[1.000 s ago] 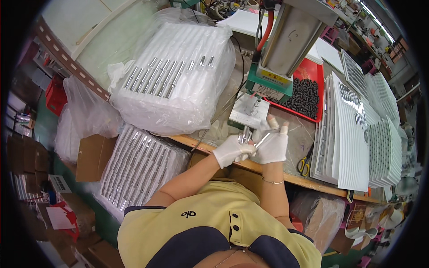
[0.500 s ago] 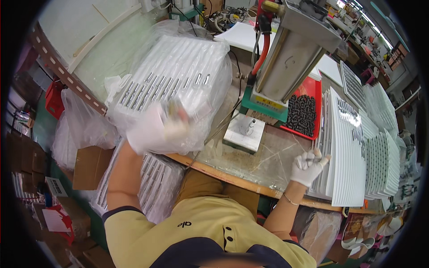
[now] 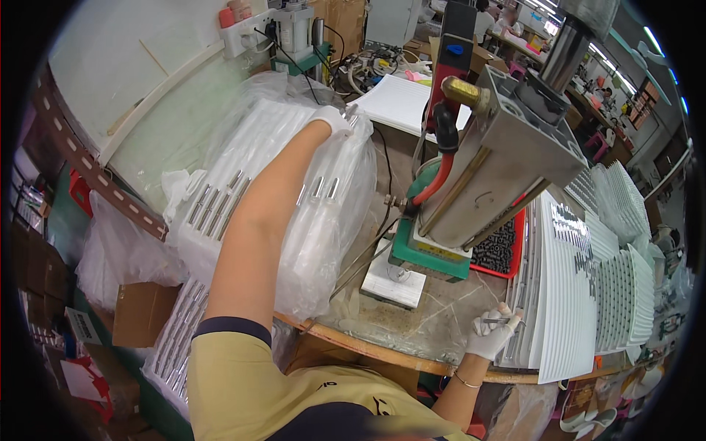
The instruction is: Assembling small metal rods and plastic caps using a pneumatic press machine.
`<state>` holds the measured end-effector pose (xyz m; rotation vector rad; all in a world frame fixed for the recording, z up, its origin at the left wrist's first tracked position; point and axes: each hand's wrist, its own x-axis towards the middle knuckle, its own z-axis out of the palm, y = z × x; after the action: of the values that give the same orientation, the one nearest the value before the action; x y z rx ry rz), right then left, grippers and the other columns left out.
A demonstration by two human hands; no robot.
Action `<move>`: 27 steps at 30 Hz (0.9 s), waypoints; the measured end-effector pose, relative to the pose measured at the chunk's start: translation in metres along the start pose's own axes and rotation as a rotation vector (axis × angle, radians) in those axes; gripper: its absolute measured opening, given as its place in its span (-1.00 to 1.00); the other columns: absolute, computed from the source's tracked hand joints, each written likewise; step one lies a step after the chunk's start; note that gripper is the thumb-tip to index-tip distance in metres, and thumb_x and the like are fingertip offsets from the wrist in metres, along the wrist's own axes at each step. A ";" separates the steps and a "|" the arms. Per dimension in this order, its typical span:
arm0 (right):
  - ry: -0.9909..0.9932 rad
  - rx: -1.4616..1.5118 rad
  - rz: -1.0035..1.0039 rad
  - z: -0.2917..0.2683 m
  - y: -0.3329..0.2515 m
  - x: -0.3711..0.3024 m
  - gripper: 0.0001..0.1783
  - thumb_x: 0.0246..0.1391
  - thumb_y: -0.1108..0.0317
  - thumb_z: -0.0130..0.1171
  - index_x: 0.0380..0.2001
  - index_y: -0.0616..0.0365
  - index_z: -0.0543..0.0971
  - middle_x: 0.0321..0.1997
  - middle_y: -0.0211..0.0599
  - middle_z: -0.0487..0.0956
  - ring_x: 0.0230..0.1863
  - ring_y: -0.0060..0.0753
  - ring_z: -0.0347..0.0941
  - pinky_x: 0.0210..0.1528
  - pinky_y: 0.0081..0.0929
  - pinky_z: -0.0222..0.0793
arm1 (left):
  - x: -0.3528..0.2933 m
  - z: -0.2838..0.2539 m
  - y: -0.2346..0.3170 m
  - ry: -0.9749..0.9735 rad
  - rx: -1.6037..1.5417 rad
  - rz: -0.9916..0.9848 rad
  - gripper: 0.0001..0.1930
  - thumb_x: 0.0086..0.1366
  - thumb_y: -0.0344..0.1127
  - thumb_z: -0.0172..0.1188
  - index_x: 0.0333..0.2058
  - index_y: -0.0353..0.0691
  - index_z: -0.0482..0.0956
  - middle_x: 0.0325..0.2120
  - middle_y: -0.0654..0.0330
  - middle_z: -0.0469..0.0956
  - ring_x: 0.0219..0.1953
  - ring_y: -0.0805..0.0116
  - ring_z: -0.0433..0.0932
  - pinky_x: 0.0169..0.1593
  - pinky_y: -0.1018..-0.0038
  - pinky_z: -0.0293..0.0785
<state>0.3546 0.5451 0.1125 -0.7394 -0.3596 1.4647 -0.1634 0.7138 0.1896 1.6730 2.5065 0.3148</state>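
My left hand [image 3: 334, 117], in a white glove, reaches far forward and rests on the far edge of a white tray of metal tubes [image 3: 250, 184] wrapped in a clear plastic bag; its fingers curl over the tray's top. My right hand [image 3: 494, 332], also gloved, is low at the right by the bench edge, pinching a small metal part next to a stack of white ribbed trays [image 3: 562, 294]. A grey pneumatic press [image 3: 493, 169] on a green base stands between the two hands.
A red bin of small black parts [image 3: 504, 250] sits behind the press. More white trays [image 3: 625, 294] fan out on the right. Bagged trays and a cardboard box [image 3: 140, 312] lie below the bench on the left. Cables and a power strip [image 3: 257, 33] run along the back.
My left hand has gone from in front of my chest out to the far end of the bagged tube tray. My right hand has dropped to the right, beside the tray stack.
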 end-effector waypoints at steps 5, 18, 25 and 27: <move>0.068 -0.014 -0.012 0.004 0.003 0.002 -0.36 0.28 -0.16 -0.32 -0.49 0.10 0.57 -0.86 -0.56 0.20 -0.90 -0.70 -0.13 -0.88 -0.69 -0.26 | -0.005 -0.010 0.004 -0.335 -0.408 0.002 -0.65 -0.18 -0.11 0.41 -0.53 -0.29 0.63 -0.62 0.18 0.55 -0.59 0.46 0.47 -0.53 0.44 0.36; 0.118 -0.030 0.005 0.017 0.011 0.006 -0.37 0.26 -0.15 -0.25 -0.53 0.11 0.57 -0.86 -0.56 0.13 -0.89 -0.68 -0.13 -0.88 -0.67 -0.28 | 0.011 0.001 0.018 -0.092 0.030 -0.269 -0.22 0.05 0.28 0.10 0.02 -0.33 0.46 0.04 -0.15 0.40 0.08 -0.05 0.41 0.11 0.22 0.34; 0.148 -0.064 0.021 0.020 0.016 0.007 -0.42 0.24 -0.16 -0.21 -0.51 0.10 0.54 -0.83 -0.55 0.21 -0.89 -0.67 -0.12 -0.87 -0.66 -0.26 | 0.057 0.016 -0.016 -0.167 -0.121 -0.143 -0.27 0.11 0.16 0.07 0.04 -0.42 0.40 0.02 -0.23 0.40 0.08 -0.07 0.40 0.11 0.24 0.34; 0.167 -0.060 0.021 0.021 0.016 0.006 -0.42 0.24 -0.15 -0.20 -0.51 0.09 0.53 -0.83 -0.55 0.22 -0.89 -0.67 -0.11 -0.86 -0.66 -0.26 | 0.043 0.011 -0.003 -0.069 -0.164 -0.175 -0.29 0.11 0.13 0.09 0.03 -0.42 0.40 0.01 -0.23 0.40 0.08 -0.08 0.41 0.11 0.24 0.34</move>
<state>0.3298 0.5551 0.1160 -0.9102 -0.2694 1.4055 -0.1808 0.7539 0.1796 1.3707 2.4795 0.4235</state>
